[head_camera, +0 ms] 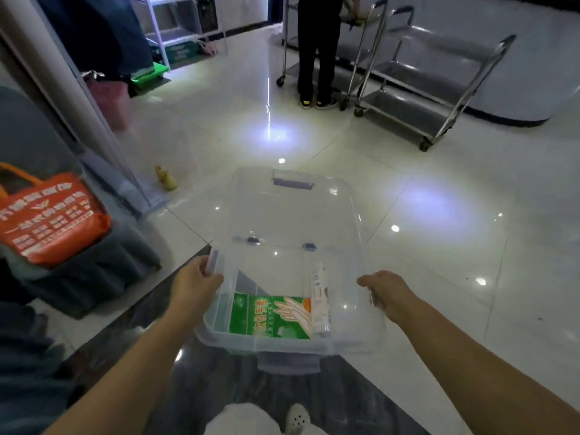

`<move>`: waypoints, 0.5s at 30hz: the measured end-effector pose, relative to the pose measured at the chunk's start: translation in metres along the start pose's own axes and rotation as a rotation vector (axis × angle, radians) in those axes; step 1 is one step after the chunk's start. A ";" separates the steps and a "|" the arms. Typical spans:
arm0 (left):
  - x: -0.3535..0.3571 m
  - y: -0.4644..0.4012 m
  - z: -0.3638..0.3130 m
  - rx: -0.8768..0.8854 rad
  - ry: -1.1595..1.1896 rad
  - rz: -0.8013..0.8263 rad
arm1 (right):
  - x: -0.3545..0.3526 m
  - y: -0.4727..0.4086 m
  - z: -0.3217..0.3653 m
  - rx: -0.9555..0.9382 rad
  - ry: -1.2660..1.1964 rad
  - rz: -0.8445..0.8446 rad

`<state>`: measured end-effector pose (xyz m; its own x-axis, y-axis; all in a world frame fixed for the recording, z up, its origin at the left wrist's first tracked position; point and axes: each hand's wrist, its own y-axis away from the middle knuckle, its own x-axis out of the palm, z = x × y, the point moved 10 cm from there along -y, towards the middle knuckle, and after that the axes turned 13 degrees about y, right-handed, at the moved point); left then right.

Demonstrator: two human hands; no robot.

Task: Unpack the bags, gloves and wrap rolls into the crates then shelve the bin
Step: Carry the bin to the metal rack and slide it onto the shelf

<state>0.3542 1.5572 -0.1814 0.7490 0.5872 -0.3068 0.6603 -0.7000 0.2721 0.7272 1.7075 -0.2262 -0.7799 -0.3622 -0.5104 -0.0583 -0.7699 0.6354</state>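
Note:
I hold a clear plastic bin (364, 334) above the floor, low in the middle of the head view. Its clear lid (292, 211) stands open, tipped away from me. My left hand (196, 285) grips the bin's left rim by a grey latch. On the right rim my right hand (384, 291) is closed. Inside lie a green pack of gloves (271, 315) with hand drawings and, to its right, a white wrap roll (320, 301) leaning against the wall.
An orange printed bag (51, 221) sits on a dark draped surface at left. A white shelf frame (103, 146) rises at left. Two steel trolleys (433, 86) and a standing person (315, 51) are far ahead. Glossy tiled floor (439, 246) spreads between.

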 end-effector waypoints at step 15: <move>0.019 -0.380 -0.079 -0.072 0.157 -0.184 | 0.060 -0.261 0.360 -0.174 0.008 -0.089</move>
<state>0.1225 1.8665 -0.2185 0.6112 0.7623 -0.2129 0.7845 -0.5478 0.2907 0.4709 2.0758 -0.2141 -0.7714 -0.2925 -0.5652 -0.0178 -0.8779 0.4785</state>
